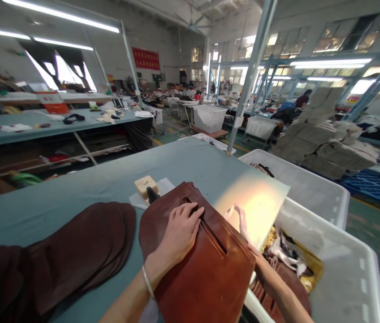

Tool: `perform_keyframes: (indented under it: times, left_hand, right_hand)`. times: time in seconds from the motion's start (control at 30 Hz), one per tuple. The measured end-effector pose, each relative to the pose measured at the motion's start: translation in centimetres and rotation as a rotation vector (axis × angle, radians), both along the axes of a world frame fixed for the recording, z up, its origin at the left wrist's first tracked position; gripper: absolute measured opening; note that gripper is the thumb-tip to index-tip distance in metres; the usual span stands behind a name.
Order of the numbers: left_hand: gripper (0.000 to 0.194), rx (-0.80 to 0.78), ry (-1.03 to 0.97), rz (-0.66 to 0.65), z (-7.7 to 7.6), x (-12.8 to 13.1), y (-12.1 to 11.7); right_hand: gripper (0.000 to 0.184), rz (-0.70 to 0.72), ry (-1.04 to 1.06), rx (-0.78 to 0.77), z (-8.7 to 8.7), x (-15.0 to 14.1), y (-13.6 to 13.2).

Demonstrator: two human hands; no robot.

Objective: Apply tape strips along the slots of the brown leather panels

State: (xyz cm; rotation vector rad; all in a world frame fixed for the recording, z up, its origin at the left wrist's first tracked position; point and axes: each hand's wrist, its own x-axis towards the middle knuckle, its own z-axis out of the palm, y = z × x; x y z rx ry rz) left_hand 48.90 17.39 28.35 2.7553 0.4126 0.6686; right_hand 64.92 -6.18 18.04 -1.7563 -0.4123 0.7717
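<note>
A stack of brown leather panels (206, 278) lies in front of me at the table's edge, with a long narrow slot in the top panel. My left hand (181, 229) rests on it, fingers stretched together over the upper end of the slot. Just past the stack's right edge is my right hand (240, 220), washed out by bright light; its fingers are bent and apart, with nothing visible between them. Part of that hand is hidden behind the leather edge. Left of the stack, dark brown leather pieces (85, 242) lie in an overlapping pile.
Beyond the stack, a cream-coloured block (145, 185) and a dark pointed object (152, 194) sit on white paper. White bins (341, 251) stand against the table's right side, the nearer holding scraps and leather. A metal post (248, 76) rises at the table's far corner.
</note>
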Motion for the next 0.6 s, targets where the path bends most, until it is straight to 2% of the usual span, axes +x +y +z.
perform_keyframes:
  times: [0.1, 0.17, 0.23, 0.33, 0.43, 0.5, 0.6]
  left_hand:
    - [0.034, -0.031, -0.012, -0.006, -0.5, 0.3, 0.6]
    - [0.033, -0.073, -0.018, -0.01, -0.5, 0.6, 1.0]
    - [0.033, -0.119, -0.02, -0.005, -0.3, 0.7, 1.0]
    - [0.028, -0.205, -0.026, 0.024, 0.5, 0.9, 0.6]
    - [0.018, -0.295, -0.045, 0.089, 1.5, 1.3, 0.2]
    - [0.011, -0.363, -0.048, 0.133, 2.0, 1.6, 0.0]
    - [0.009, -0.486, -0.023, 0.155, 2.3, 2.1, -0.1]
  right_hand:
    - [0.041, -0.032, -0.081, 0.004, 3.2, 3.6, 2.6]
    - [0.034, -0.028, -0.181, 0.053, 5.8, 4.7, 5.2]
    - [0.026, 0.077, -0.3, 0.102, 8.2, 4.5, 7.6]
    - [0.017, 0.31, -0.526, 0.102, 11.2, 3.2, 10.2]
    - [0.009, 0.387, -0.705, 0.084, 12.4, 2.3, 11.2]
    - [0.007, 0.387, -0.777, 0.065, 12.5, 2.3, 11.2]
    - [0.015, 0.417, -0.82, 0.026, 12.1, 2.5, 11.2]
